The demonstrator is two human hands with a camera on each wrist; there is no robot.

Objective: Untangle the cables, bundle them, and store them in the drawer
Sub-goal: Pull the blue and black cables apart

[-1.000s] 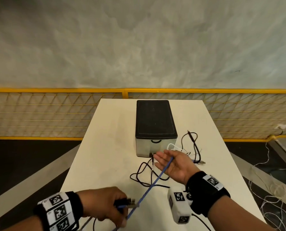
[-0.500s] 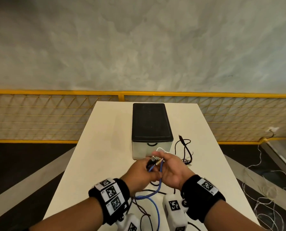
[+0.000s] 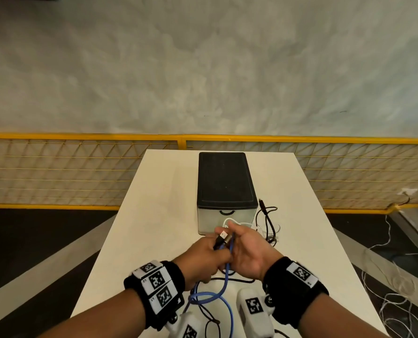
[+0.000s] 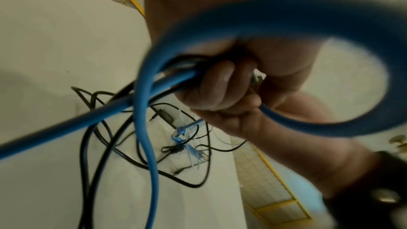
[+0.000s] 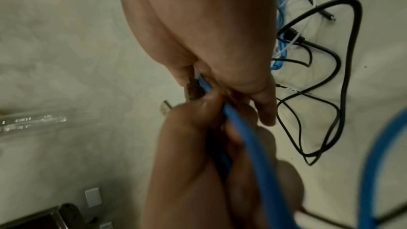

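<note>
A blue cable (image 3: 227, 274) runs up from loose loops at the table's near edge into both hands, just in front of the drawer box (image 3: 225, 181). My left hand (image 3: 208, 254) grips the blue cable (image 4: 145, 128) together with a black plug with a metal tip (image 3: 223, 236); its fingers (image 4: 218, 86) curl round them. My right hand (image 3: 249, 254) lies palm-up against the left. The blue cable (image 5: 249, 137) passes between its thumb and fingers. The drawer front (image 3: 226, 220) is closed.
Thin black cables (image 3: 267, 220) and a white cable (image 3: 229, 220) lie tangled right of the box; more black cable (image 4: 99, 145) lies under my hands. The white table (image 3: 159, 215) ends at a yellow mesh fence (image 3: 56, 172). White wires (image 3: 386, 276) trail on the floor at right.
My left hand came up from the near left edge with the plug and blue cable and met the right palm. The cable, first stretched straight, now hangs in loops below the hands.
</note>
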